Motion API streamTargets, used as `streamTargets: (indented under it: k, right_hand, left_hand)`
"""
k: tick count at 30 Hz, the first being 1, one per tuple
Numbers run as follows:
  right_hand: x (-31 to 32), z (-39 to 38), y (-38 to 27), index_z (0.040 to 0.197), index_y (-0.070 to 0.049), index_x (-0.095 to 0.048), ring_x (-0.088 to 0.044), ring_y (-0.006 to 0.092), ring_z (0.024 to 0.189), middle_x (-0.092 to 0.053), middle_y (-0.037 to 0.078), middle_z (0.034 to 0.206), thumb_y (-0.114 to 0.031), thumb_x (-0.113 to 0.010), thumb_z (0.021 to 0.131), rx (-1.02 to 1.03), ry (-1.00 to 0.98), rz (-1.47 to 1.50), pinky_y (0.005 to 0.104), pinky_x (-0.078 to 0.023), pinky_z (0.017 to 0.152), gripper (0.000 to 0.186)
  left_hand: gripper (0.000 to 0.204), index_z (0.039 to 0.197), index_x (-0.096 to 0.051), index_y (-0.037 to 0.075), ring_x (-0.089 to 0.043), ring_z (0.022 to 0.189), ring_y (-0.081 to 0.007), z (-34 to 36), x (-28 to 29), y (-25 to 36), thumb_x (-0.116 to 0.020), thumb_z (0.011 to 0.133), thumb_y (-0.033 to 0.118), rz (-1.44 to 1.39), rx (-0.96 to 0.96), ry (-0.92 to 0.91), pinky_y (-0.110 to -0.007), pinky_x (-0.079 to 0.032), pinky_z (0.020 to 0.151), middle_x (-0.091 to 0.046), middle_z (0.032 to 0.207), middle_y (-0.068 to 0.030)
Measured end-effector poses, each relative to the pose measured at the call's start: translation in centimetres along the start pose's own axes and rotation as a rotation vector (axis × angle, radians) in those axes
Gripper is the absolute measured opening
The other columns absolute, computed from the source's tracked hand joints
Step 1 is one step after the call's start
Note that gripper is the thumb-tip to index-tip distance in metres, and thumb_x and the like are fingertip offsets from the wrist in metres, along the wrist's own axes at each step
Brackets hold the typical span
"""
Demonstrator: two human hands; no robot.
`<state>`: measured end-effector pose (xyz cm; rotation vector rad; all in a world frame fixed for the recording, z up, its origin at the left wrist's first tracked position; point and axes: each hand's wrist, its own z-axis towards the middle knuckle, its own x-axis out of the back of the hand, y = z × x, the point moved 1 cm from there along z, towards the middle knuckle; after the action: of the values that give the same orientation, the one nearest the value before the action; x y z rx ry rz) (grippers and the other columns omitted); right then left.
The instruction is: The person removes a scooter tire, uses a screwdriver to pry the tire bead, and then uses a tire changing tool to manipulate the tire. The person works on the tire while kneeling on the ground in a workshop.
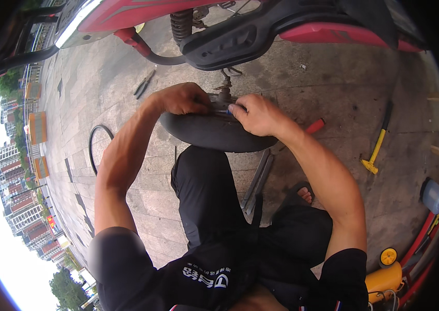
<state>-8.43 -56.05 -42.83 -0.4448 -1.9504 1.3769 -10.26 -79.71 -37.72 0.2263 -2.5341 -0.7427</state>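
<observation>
A black scooter tyre (214,136) stands in front of my knees, under a red and black scooter (229,44). My left hand (184,98) is closed at the tyre's upper left edge, its fingers curled down toward the wheel's middle. What they grip is hidden. On the other side my right hand (258,113) rests over the tyre, thumb and forefinger pinched near the hub. Something small with a blue part shows at its fingertips, too small to name. Between my hands, a metal axle part (224,93) rises behind the tyre.
Pliers (145,83) lie on the paving at the far left, above a black hoop (92,147). Two long metal bars (256,181) rest near my knee. A red handle (315,126) and a yellow hammer (380,137) lie right. A yellow machine (385,282) stands near right.
</observation>
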Motion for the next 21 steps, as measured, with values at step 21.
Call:
streamTargets:
  k: [21]
  right_hand:
    - [0.9, 1.7, -1.6, 0.078, 0.001, -0.063, -0.064, 0.0417, 0.075, -0.064, 0.025, 0.077, -0.03, -0.053, 0.096, -0.216, -0.333, -0.147, 0.0485, -0.048, 0.068, 0.037]
  left_hand:
    - [0.028, 0.103, -0.072, 0.004, -0.065, 0.088, -0.021, 0.4, -1.1, -1.0, -0.066, 0.085, 0.025, -0.03, -0.114, 0.056, -0.035, -0.049, 0.082, -0.072, 0.093, -0.0117]
